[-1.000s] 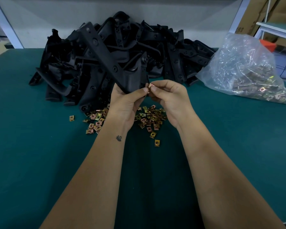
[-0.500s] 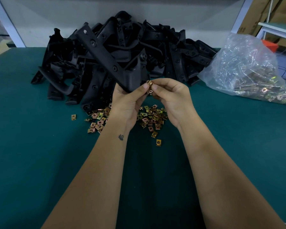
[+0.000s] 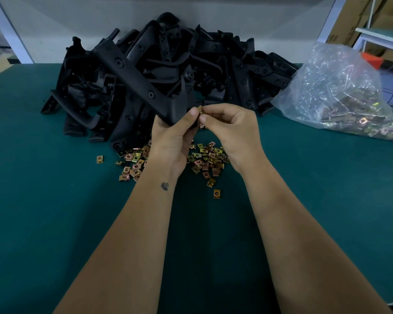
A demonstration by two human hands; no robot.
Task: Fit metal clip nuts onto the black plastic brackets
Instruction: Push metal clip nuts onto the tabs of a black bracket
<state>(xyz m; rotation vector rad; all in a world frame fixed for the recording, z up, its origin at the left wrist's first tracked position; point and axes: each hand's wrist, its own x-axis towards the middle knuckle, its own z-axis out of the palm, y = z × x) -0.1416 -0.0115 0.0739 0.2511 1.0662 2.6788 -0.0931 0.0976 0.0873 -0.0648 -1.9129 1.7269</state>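
Your left hand (image 3: 173,141) grips one black plastic bracket (image 3: 145,87) above the table's middle, right hand (image 3: 232,130) pinches a clip nut (image 3: 200,110) at its edge, not seated; bracket pile (image 3: 213,71) and loose nuts (image 3: 204,159) remain.

We see one long black plastic bracket (image 3: 132,75) raised at a slant, w/ round holes along its flat arm, its lower corner gripped by the left hand (image 3: 171,141). A small brass-coloured clip nut (image 3: 200,110) sits right at that corner, pinched by the right hand (image 3: 230,130); probably touching the edge, hard to tell. Behind: a heap of brackets (image 3: 213,64). Below the hands: loose clip nuts (image 3: 204,162) scattered flat on the green table (image 3: 43,211).
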